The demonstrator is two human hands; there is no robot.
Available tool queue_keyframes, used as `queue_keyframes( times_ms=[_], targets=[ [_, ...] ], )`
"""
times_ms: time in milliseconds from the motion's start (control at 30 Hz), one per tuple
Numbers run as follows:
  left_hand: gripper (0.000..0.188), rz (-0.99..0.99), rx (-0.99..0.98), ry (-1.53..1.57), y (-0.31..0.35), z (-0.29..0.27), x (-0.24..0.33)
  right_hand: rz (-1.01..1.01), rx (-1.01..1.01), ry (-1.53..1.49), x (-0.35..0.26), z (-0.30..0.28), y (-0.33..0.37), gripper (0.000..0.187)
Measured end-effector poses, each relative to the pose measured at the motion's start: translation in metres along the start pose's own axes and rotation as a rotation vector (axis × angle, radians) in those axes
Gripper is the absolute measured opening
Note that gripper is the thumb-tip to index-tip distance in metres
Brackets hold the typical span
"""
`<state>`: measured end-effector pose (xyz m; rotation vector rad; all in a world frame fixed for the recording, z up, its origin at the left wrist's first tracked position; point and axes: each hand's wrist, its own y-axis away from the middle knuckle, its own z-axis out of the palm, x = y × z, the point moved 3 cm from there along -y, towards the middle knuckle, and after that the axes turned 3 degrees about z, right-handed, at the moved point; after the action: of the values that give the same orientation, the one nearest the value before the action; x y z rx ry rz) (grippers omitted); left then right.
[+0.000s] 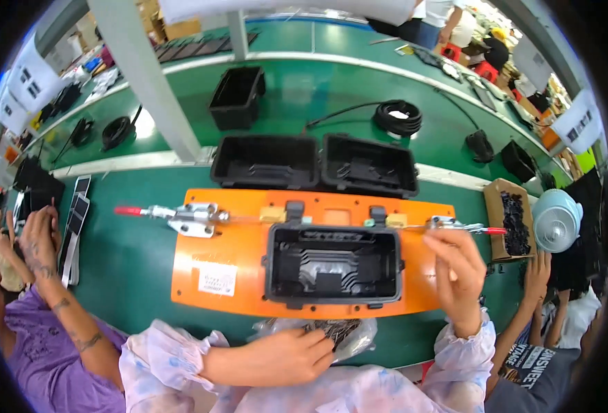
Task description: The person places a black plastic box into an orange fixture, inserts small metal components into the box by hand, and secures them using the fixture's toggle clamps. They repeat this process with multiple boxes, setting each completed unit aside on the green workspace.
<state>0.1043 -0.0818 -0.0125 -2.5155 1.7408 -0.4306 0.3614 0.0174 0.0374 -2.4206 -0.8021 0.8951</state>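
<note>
An orange fixture plate (228, 303) lies on the green bench in front of me, with an open black plastic box (331, 297) on it. My right hand (459, 268) is raised over the plate's right side, fingers bent into a pinch just below the right toggle clamp (445, 221); what they hold, if anything, is too small to make out. Below the plate is a clear plastic bag (366, 337) of thin dark metal pins (342, 329). My left hand (276, 356) rests at it, fingers curled together at the pins, their tips partly hidden. Another toggle clamp (197, 219) sits at the plate's left.
Two open black housings (266, 162) (369, 165) stand behind the plate. A cardboard box (497, 206) of small black parts and a light-blue fan (557, 220) are at right. Cable coils (397, 118) lie farther back. Co-workers' arms (59, 296) are close on both sides.
</note>
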Motion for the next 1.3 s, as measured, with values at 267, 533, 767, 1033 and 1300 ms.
queue_keyframes(
  times_ms=[267, 533, 767, 1033, 1300],
  targets=[
    [0.017, -0.020, -0.075, -0.121, -0.005, 0.032, 0.011, -0.061, 0.132, 0.049, 0.023, -0.003, 0.034, 0.038],
    [0.022, 0.002, 0.061, 0.252, -0.008, -0.008, -0.003, 0.013, 0.183, -0.074, 0.039, -0.001, 0.028, 0.040],
    [0.011, -0.606, 0.596, -0.066, 0.019, -0.085, -0.093, 0.070, 0.163, -0.093, 0.040, 0.000, 0.025, 0.035],
    [0.017, -0.477, 0.584, -0.161, 0.015, -0.053, -0.104, 0.083, 0.175, -0.068, 0.040, -0.002, 0.032, 0.033],
    [0.041, -0.495, 0.339, -0.412, 0.015, -0.054, -0.095, 0.050, 0.199, -0.004, 0.037, -0.013, 0.033, 0.032]
  ],
)
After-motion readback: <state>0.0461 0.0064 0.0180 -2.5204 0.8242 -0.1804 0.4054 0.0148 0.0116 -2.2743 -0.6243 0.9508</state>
